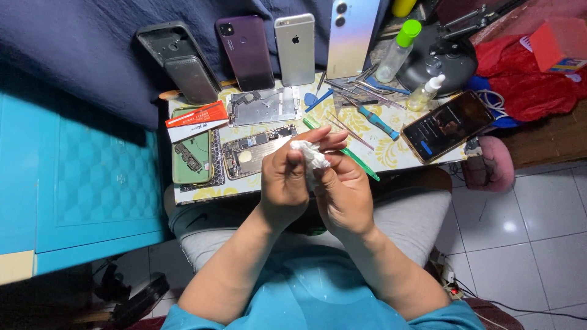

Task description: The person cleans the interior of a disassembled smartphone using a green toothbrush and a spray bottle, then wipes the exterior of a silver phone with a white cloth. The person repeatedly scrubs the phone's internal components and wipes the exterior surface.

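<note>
Just above my lap, over the near edge of the table, I have both hands together on a small crumpled white tissue. My left hand curls its grip closed around the tissue's left side, thumb and fingers pinching it. My right hand closes on the lower part of the wad, fingers folded in against it. The tissue sits between the two hands, held in the air, not touching the tabletop.

Just beyond the hands lies an opened phone body with bare gold-coloured circuit boards, and to its left a green-framed opened phone with a red and white flat box across its top. A long green plastic pry stick runs out past my right hand. Farther off lie a blue-handled screwdriver and a lit dark smartphone. At the back, a purple phone and a silver phone lean upright, beside a clear bottle with a green cap.
</note>
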